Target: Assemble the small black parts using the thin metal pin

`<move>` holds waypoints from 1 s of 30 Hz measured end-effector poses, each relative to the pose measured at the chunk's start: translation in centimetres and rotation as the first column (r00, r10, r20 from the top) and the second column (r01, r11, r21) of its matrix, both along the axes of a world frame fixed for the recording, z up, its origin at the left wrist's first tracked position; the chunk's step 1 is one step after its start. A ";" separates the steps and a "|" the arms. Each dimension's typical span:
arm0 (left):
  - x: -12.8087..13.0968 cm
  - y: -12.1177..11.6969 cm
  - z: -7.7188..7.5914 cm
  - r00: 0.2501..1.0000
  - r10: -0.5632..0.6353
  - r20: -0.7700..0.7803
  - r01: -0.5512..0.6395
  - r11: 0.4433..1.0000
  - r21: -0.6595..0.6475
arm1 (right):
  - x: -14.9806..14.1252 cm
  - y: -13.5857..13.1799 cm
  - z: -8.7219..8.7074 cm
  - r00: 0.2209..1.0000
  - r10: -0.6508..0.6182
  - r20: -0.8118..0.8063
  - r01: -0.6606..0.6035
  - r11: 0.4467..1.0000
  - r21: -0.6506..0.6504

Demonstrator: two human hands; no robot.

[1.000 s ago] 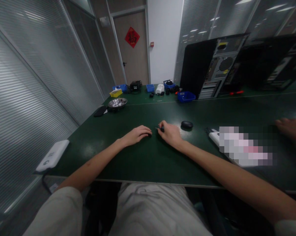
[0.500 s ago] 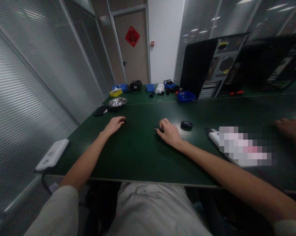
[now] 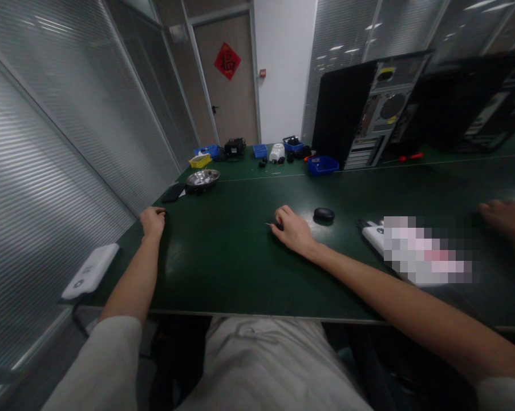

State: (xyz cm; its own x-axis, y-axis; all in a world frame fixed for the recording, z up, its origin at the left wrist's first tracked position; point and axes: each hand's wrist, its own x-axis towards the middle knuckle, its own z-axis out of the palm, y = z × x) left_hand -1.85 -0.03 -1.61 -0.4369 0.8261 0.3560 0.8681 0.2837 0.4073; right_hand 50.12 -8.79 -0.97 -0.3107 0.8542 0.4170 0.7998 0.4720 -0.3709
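My left hand (image 3: 153, 221) is near the left edge of the green table (image 3: 223, 257), fingers bent together. A small dark patch shows under its fingertips, and I cannot make out what is in them. In the middle of the table lies my right hand (image 3: 295, 231), curled around a thin tool with a fine metal tip (image 3: 268, 224) that points left; most of the tool is hidden in the fingers. A black computer mouse (image 3: 324, 214) sits just right of this hand, not touching it.
A round metal dish (image 3: 203, 178) and a black flat object (image 3: 174, 193) stand at the back left. Blue bins (image 3: 323, 165) and a computer case (image 3: 347, 114) line the back. White devices lie left (image 3: 92, 269) and right (image 3: 374, 235). Another person's hand (image 3: 503, 216) is far right.
My left hand has moved left across the table, toward its left edge. The right hand with the thin tool has stayed in place. The view has shifted slightly.
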 end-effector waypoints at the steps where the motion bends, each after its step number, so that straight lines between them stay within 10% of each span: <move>1: 0.0 0.0 0.0 1.000 0.005 -0.008 -0.005 1.000 0.004 | 0.0 0.0 0.0 1.000 -0.003 0.003 0.003 1.000 0.002; 22: 0.5 -0.6 -0.1 0.979 0.202 0.001 -0.202 0.979 0.033 | 0.0 0.1 -0.2 1.000 0.003 0.017 -0.003 1.000 -0.004; 30: 5.0 -0.1 1.6 0.998 -0.047 0.046 0.041 0.992 0.121 | 0.0 -0.1 0.3 0.999 0.035 0.021 -0.034 0.999 -0.037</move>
State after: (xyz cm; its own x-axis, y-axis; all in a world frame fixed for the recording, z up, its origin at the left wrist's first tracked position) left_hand 3.11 -0.13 -0.01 -0.4204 0.7976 0.4326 0.8570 0.1924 0.4781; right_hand 50.17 -8.93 -0.69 -0.3492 0.8573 0.3783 0.7912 0.4860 -0.3711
